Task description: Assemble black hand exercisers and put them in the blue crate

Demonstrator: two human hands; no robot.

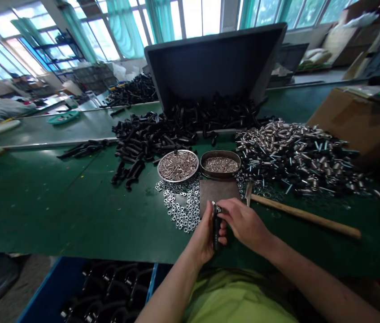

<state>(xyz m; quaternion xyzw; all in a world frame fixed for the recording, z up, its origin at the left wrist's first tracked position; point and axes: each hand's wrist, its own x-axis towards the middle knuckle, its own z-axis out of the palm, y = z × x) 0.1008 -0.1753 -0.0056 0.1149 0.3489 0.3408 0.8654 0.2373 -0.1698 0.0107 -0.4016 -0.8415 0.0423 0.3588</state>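
Note:
My left hand (206, 237) is wrapped round a black part (216, 231) held upright near the front of the green table. A small silvery piece shows at its top. The fingers of my right hand (243, 222) are pinched together at that top end; whether they hold a small piece there is too small to tell. Just beyond both hands lies a flat metal plate (219, 190). Silver nuts (185, 215) are spread to its left. Behind it stand a round dish (178, 166) of small metal pins and an oval tin (220, 164) of tiny metal pieces.
A hammer (304, 215) lies right of my hands. Black parts (142, 139) spill from a large tipped bin (216, 67). Metal cylinders and black pieces (294, 157) are heaped at right, near a cardboard box (358, 125). A blue crate (53, 287) holds black parts below the table edge.

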